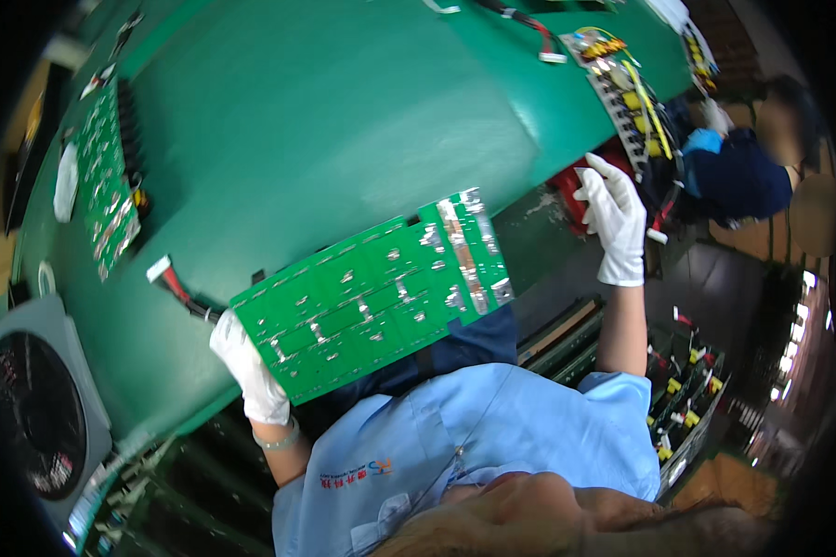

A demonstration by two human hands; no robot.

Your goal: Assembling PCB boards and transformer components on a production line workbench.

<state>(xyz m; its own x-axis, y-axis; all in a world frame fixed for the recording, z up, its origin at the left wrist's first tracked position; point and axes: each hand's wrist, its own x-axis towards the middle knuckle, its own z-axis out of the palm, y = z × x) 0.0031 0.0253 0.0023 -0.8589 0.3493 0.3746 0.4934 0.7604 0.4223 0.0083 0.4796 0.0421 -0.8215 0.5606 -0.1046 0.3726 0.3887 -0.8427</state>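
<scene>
My left hand [252,368], in a white glove, grips the left end of a long green circuit board [372,306]. The board is tilted over the front edge of the table, its solder side with silvery joints facing up. A red and black cable with a white connector [161,269] sticks out beside that hand. My right hand [615,223], also gloved, is raised off to the right, apart from the board. Its fingers are bent together around something small and thin at the tips, which I cannot make out.
Another green circuit board [107,176] stands at the left of the green table [325,121]. A board with yellow parts [633,102] lies at the far right, near a co-worker [743,167]. A grey-framed fan [42,399] is at the left; a crate of parts [683,399] is at the right.
</scene>
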